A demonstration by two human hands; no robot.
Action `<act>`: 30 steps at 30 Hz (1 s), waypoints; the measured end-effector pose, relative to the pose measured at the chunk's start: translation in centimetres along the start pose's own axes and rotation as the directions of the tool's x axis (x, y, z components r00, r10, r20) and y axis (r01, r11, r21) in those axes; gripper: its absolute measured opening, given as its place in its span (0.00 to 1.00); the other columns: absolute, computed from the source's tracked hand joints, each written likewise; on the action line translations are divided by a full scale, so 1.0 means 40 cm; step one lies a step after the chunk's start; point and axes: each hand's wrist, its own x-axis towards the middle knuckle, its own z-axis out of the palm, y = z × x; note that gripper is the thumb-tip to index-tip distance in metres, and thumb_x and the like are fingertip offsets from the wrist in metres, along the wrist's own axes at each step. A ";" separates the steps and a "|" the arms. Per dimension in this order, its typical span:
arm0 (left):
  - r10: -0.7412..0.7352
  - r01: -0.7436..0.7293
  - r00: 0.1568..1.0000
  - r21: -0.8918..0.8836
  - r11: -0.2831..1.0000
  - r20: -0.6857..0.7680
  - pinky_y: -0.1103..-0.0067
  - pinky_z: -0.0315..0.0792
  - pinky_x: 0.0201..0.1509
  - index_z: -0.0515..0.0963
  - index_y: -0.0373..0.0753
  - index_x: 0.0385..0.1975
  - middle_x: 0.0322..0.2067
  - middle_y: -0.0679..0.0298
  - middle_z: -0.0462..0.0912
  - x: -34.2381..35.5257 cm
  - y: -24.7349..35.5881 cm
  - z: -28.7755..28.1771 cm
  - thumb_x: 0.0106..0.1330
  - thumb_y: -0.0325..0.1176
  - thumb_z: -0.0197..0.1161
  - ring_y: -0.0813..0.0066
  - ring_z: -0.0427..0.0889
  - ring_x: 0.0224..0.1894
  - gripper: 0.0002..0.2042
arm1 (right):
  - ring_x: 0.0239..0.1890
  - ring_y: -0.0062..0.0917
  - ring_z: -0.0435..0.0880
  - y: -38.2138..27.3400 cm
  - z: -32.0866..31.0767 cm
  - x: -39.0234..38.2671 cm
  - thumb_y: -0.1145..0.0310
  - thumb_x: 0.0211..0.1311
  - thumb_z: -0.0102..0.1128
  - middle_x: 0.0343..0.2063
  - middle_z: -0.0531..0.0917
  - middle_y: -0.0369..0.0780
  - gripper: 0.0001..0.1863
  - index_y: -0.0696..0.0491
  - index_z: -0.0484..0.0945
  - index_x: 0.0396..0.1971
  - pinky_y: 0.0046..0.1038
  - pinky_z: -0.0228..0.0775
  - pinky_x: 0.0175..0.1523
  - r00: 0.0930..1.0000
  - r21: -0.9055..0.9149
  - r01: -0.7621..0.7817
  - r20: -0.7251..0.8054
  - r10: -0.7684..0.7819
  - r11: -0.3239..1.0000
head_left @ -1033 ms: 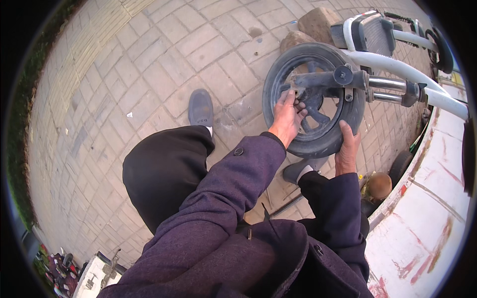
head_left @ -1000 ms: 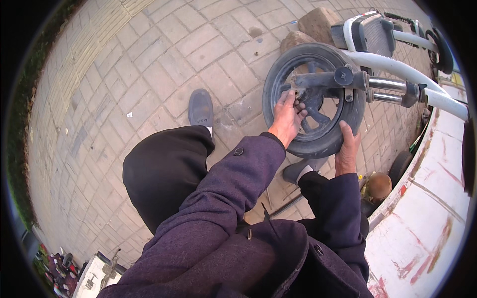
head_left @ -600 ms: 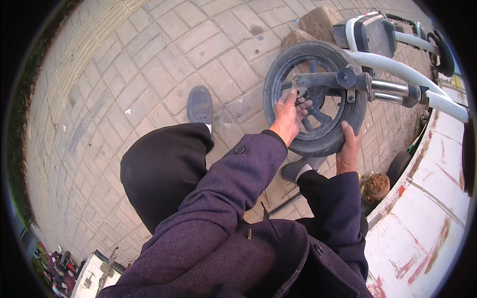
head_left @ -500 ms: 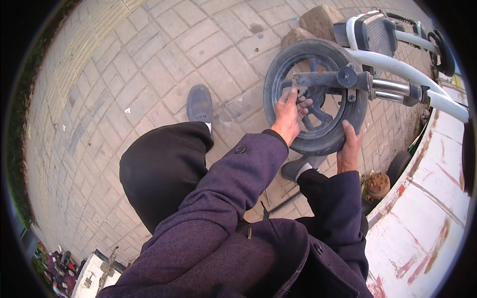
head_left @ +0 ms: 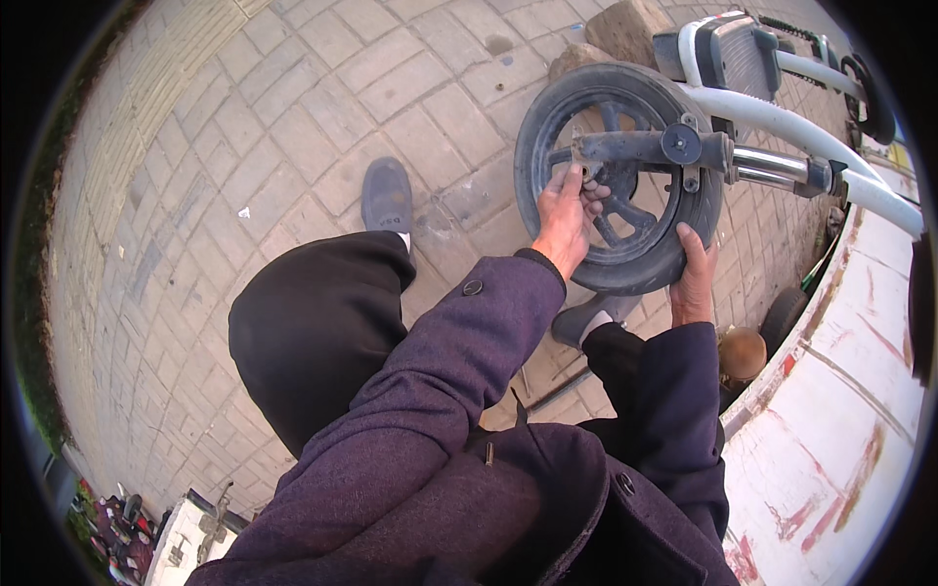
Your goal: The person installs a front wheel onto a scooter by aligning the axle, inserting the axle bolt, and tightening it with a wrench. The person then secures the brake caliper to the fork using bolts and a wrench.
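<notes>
A black wheel (head_left: 543, 117) with a rubber tyre and dark spokes is set against the dark fork arm (head_left: 625, 146) of a white-framed vehicle lying to the right. My left hand (head_left: 567, 215) is at the hub, by the fork arm's end. Its thumb and fingers are closed round a small part there, mostly hidden by them. My right hand (head_left: 694, 278) grips the tyre at its near right side, thumb on top and fingers out of sight underneath. Two shiny shock tubes (head_left: 772, 168) run from the fork toward the white frame (head_left: 782, 119).
Stones (head_left: 625, 34) lie behind the wheel. A footboard (head_left: 735, 59) and a small wheel (head_left: 868, 100) belong to the vehicle. At right is a scuffed white panel (head_left: 831, 439), beside a round brown object (head_left: 743, 354). A dark rod (head_left: 562, 391) lies on the paving between my feet.
The wheel and both hands sit slightly higher in the picture, as does the paving. My left hand stays at the hub and my right hand keeps its grip on the tyre.
</notes>
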 end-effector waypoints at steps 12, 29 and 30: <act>-0.030 0.033 0.998 -0.043 0.999 0.060 0.82 0.71 0.31 0.77 0.43 0.43 0.32 0.69 0.80 0.014 -0.004 -0.024 0.78 0.40 0.58 0.74 0.86 0.35 0.09 | 0.44 0.27 0.85 -0.004 -0.014 0.015 0.64 0.56 0.73 0.44 0.85 0.43 0.29 0.64 0.76 0.55 0.29 0.77 0.52 1.000 -0.001 -0.023 0.020 0.023 1.000; -0.077 0.082 0.995 -0.071 0.994 0.070 0.83 0.70 0.29 0.76 0.41 0.43 0.33 0.64 0.81 0.042 -0.003 -0.051 0.76 0.38 0.62 0.65 0.87 0.44 0.08 | 0.55 0.27 0.81 0.041 -0.124 0.031 0.43 0.71 0.58 0.53 0.81 0.42 0.38 0.62 0.69 0.65 0.33 0.67 0.65 0.979 0.134 -0.198 0.069 0.190 0.971; -0.085 0.089 0.995 -0.063 0.994 0.058 0.83 0.70 0.29 0.76 0.41 0.43 0.34 0.64 0.81 0.045 -0.002 -0.053 0.76 0.38 0.62 0.64 0.87 0.44 0.08 | 0.52 0.28 0.82 0.075 -0.160 0.034 0.40 0.70 0.59 0.50 0.82 0.44 0.40 0.62 0.70 0.63 0.33 0.70 0.62 0.976 0.138 -0.216 0.024 0.214 0.967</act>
